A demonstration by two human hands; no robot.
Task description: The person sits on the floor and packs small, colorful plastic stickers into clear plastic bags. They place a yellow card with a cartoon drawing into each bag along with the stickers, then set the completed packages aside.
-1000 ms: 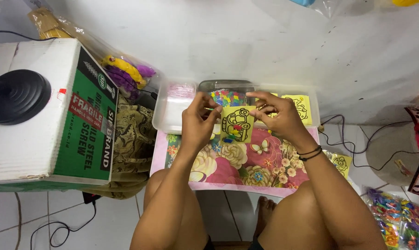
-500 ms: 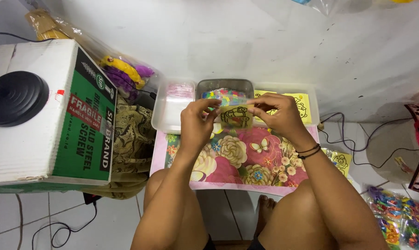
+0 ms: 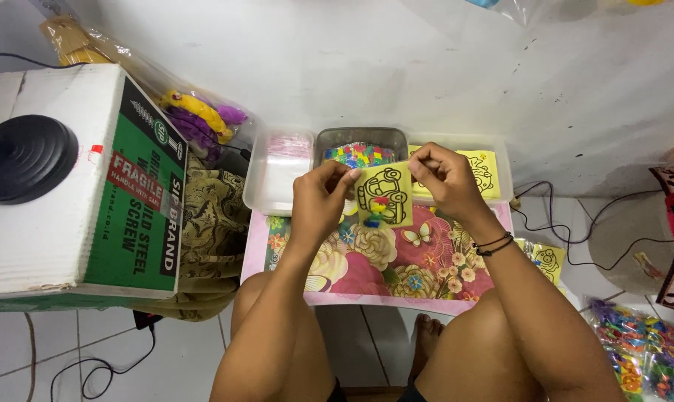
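Both my hands hold up a small yellow card [image 3: 385,195] with a black car outline and a few coloured bits at its lower edge. My left hand [image 3: 321,199] pinches the card's upper left corner. My right hand [image 3: 441,177] grips its upper right edge; a dark bracelet sits on that wrist. The card hangs upright over a pink floral board [image 3: 396,268] resting across my knees. Behind it stand a grey tray of coloured beads [image 3: 359,152], a clear tray with pink pieces [image 3: 281,171] and a clear tray with more yellow cards [image 3: 486,171].
A big white and green cardboard box [image 3: 91,186] with a black round base [image 3: 24,156] on top stands at the left. A bag of yellow and purple items [image 3: 199,119] leans against the wall. A bag of coloured pieces [image 3: 642,350] lies at the lower right, with cables nearby.
The yellow card was flat and low between my hands, then folded or edge-on; now it is held up facing me, showing the car drawing. My hands have risen slightly.
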